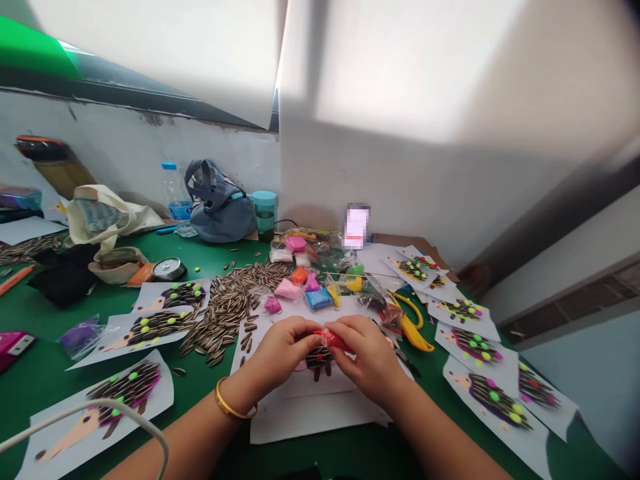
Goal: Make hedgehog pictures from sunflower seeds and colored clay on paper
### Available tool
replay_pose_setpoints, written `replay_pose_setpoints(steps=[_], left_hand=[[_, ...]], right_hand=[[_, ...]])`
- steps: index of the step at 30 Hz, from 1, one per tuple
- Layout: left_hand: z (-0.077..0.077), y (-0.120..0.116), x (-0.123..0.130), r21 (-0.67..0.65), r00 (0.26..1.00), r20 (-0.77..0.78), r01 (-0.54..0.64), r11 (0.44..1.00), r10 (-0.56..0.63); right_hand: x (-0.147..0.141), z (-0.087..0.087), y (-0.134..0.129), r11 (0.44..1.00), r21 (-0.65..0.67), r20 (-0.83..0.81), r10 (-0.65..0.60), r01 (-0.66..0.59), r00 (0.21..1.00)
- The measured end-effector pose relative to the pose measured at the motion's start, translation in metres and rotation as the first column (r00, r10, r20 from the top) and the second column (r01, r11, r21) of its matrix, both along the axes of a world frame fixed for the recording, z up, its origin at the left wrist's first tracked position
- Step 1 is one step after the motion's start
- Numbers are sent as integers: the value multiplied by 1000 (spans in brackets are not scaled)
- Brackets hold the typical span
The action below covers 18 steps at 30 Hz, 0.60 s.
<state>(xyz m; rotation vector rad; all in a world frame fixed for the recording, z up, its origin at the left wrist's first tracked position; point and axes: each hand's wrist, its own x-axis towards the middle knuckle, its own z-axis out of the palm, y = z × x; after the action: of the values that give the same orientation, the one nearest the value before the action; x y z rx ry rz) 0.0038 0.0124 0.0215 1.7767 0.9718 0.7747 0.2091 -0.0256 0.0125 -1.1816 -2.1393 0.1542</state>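
Note:
My left hand (289, 351) and my right hand (367, 352) meet over the middle of the table, both pinching a small red packet of clay (336, 339). The fingertips partly cover it. Right beneath them, on a white sheet (295, 425), lies a hedgehog figure (319, 360) with dark seeds and a red dot, half hidden by my hands. Beyond my hands sit packets of coloured clay, among them a blue one (319, 299), an orange one (300, 275) and a pink one (289, 289).
Sunflower seeds (230, 303) are heaped left of centre. Seed hedgehog sheets lie at left (60, 427) and right (520, 427). Yellow-handled scissors (414, 330) rest beside my right hand. A blue bag (223, 217), a bottle (177, 200) and a phone (356, 227) stand behind. A white cable (125, 408) crosses the lower left.

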Motion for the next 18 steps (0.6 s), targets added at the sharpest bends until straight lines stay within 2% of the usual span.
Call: replay_pose_setpoints(steps=[6,12,14,18], left_hand=[[-2,-2,1,162,987,-157,10,987,16],[-3,-5,0,364,966,-257,64,929,34],[-4,-4,-2,367,966,-250,40,929,58],[-5,-2,-2,305,965,-207,-94,948,162]], right_hand=[[-3,1,-1,1000,10,-15,12,-12,1000],[-4,3,-2,1000,30,18,8,-8,1000],[-4,2,-1,999,27,10,19,-19,1000],[-5,0,-1,999,36,8,27,-27,1000]])
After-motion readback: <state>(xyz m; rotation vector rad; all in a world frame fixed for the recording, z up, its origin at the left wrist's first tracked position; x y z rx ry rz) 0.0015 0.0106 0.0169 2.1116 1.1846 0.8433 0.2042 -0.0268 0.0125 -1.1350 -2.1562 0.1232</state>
